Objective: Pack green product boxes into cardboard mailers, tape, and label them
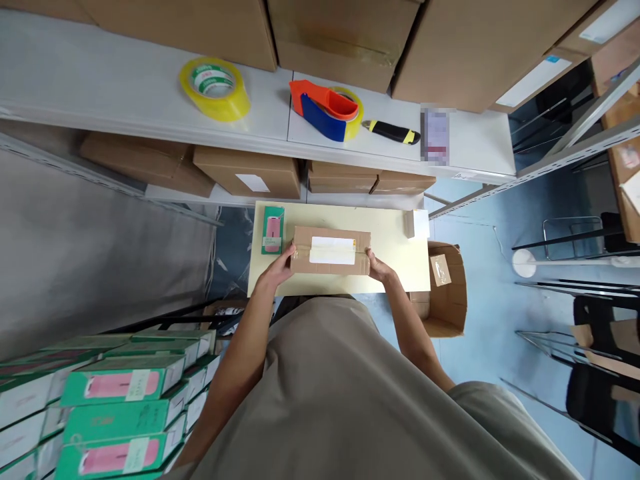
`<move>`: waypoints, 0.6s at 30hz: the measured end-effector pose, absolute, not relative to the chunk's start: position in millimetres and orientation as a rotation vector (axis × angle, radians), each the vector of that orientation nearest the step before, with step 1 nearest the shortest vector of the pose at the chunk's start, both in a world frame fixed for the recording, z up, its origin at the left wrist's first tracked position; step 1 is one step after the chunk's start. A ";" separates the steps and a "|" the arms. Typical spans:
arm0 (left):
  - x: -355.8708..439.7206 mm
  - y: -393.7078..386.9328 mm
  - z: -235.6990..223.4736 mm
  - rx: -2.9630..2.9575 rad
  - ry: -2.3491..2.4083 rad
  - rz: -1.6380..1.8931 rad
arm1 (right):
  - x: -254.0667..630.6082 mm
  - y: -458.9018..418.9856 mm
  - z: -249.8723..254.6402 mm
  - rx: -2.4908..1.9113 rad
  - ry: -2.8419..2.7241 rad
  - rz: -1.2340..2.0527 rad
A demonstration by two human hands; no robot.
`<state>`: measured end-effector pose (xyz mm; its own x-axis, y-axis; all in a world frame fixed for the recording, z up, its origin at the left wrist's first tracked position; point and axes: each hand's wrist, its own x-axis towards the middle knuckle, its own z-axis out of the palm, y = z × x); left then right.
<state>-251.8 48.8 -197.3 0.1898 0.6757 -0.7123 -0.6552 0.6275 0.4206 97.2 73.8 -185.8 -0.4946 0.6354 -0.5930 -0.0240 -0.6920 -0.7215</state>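
Between my two hands is a brown cardboard box (330, 268) with a white label (332, 251) and clear tape across its top. My left hand (281, 265) grips its left end, and my right hand (379, 265) grips the right end. Below it lies a pale yellow tabletop (395, 267); whether the box touches it I cannot tell. A green box with a pink picture (273, 231) lies on the tabletop near my left hand. Toward the table's far right corner stands a small white box (417, 224).
A shelf ahead holds a yellow tape roll (215, 88), a tape dispenser (327, 110), a utility knife (393, 132) and large cartons (340, 40). Stacked green boxes (120, 413) stand at the lower left. An open carton (450, 300) sits right of the table, with folding chairs (600, 327) beyond.
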 end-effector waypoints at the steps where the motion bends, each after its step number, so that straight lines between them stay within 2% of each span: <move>1: -252.9 49.0 -197.0 0.035 1.004 0.945 | 96.4 73.9 -186.8 -1.283 -0.936 2.204; 12: -251.6 73.8 -211.9 0.207 1.070 0.963 | 82.2 102.9 -187.4 -1.497 -0.970 1.974; 18: -259.7 82.0 -226.2 0.361 1.280 0.908 | 66.7 99.3 -180.1 -1.723 -0.929 1.687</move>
